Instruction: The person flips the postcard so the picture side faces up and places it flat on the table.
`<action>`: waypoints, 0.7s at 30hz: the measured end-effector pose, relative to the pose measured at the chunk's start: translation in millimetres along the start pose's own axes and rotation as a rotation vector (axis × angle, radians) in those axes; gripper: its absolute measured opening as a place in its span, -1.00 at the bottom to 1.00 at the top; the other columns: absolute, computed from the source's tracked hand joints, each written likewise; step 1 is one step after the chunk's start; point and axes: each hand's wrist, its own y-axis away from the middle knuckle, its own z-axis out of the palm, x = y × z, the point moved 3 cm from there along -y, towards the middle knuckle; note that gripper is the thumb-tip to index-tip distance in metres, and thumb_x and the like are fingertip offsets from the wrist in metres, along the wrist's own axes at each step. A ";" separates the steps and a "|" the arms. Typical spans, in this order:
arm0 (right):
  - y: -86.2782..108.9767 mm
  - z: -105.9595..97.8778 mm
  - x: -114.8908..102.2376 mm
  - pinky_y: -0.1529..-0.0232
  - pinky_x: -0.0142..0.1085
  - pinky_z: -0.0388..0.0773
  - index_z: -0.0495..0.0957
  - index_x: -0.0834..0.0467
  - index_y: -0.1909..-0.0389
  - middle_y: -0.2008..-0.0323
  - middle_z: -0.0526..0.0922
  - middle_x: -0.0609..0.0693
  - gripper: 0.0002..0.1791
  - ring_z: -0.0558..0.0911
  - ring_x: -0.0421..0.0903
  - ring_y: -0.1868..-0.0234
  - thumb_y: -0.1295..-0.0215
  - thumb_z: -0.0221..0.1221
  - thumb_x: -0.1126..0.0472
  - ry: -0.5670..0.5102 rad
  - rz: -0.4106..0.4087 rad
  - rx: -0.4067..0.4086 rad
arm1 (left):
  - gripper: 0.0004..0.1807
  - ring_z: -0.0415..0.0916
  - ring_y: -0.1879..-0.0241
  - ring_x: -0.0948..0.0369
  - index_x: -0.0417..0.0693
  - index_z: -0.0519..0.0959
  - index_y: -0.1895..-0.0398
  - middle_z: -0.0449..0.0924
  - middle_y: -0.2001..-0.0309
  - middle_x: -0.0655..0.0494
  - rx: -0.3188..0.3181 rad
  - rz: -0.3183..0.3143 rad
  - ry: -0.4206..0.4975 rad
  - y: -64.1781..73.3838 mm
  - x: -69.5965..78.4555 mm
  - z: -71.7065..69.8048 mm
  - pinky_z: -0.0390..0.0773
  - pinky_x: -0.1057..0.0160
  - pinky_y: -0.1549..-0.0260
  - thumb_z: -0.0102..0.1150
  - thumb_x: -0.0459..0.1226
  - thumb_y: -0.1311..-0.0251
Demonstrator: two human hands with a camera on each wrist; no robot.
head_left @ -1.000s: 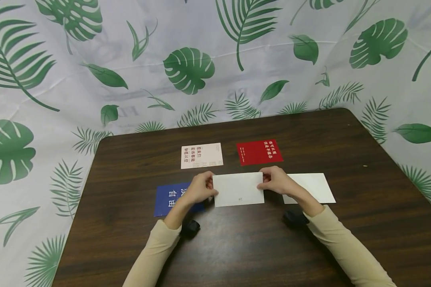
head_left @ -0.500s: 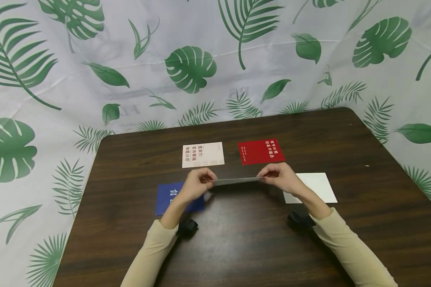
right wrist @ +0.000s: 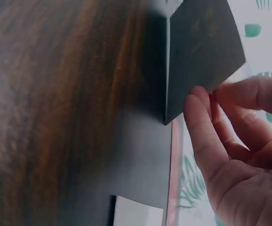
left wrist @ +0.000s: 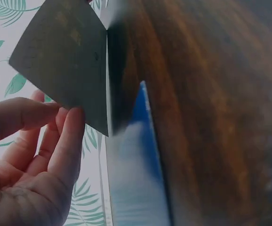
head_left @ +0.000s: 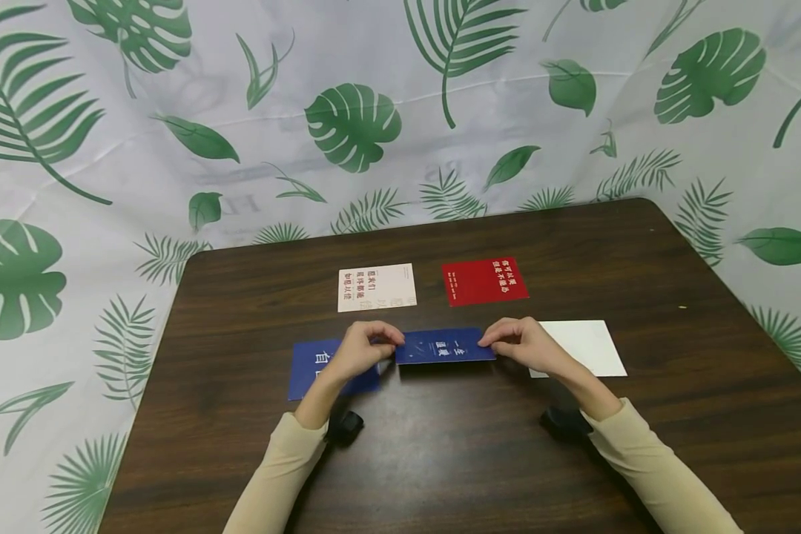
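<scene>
Between the two hands, a dark blue card (head_left: 446, 346) with white lettering is held tilted above the table. My left hand (head_left: 363, 350) pinches its left edge between thumb and fingers, and my right hand (head_left: 523, 345) pinches the right edge. Both wrist views show the card's shaded underside (left wrist: 68, 61), the fingertips gripping its side. Partly behind the left hand and forearm lies another blue card (head_left: 307, 371) with white characters. A blank white card (head_left: 584, 348) lies beyond the right forearm, its left part covered by it.
Farther back on the dark wooden table (head_left: 454, 460) lie a cream card (head_left: 377, 288) with red characters and a red card (head_left: 486, 282) with white ones. A leaf-patterned white cloth (head_left: 260, 163) hangs behind the table. Black wrist devices (head_left: 344, 428) sit under both wrists.
The held card has been turned over: its plain white side faced up, then it stood edge-on, and now the blue lettered side shows. The cards on the table stay put.
</scene>
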 end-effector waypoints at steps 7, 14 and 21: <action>-0.3 6.3 3.9 0.30 -0.38 0.53 0.70 0.25 0.27 0.26 0.65 0.06 -0.82 0.56 -0.05 0.23 -0.04 0.33 0.36 0.043 0.012 -0.020 | -0.82 0.57 0.33 0.15 -0.39 0.64 0.32 0.65 0.35 -0.19 -0.051 -0.014 -0.041 -4.6 -20.8 3.8 0.52 0.37 0.34 0.30 -0.54 0.07; -0.2 13.4 5.5 0.31 -0.38 0.53 0.69 0.26 0.27 0.24 0.63 0.08 -0.79 0.55 -0.05 0.27 0.00 0.36 0.37 0.088 0.029 -0.032 | -0.77 0.57 0.32 0.09 -0.38 0.64 0.30 0.64 0.36 -0.18 -0.071 -0.046 -0.108 -6.8 -22.8 7.0 0.53 0.23 0.26 0.33 -0.54 0.13; -1.8 15.9 0.3 0.37 -0.39 0.52 0.70 0.26 0.34 0.31 0.63 0.03 -0.83 0.54 -0.15 0.37 0.04 0.36 0.40 0.164 0.030 -0.004 | -0.76 0.57 0.33 0.13 -0.34 0.66 0.31 0.65 0.39 -0.09 -0.079 -0.072 -0.162 -6.8 -16.4 8.2 0.52 0.36 0.33 0.36 -0.52 0.14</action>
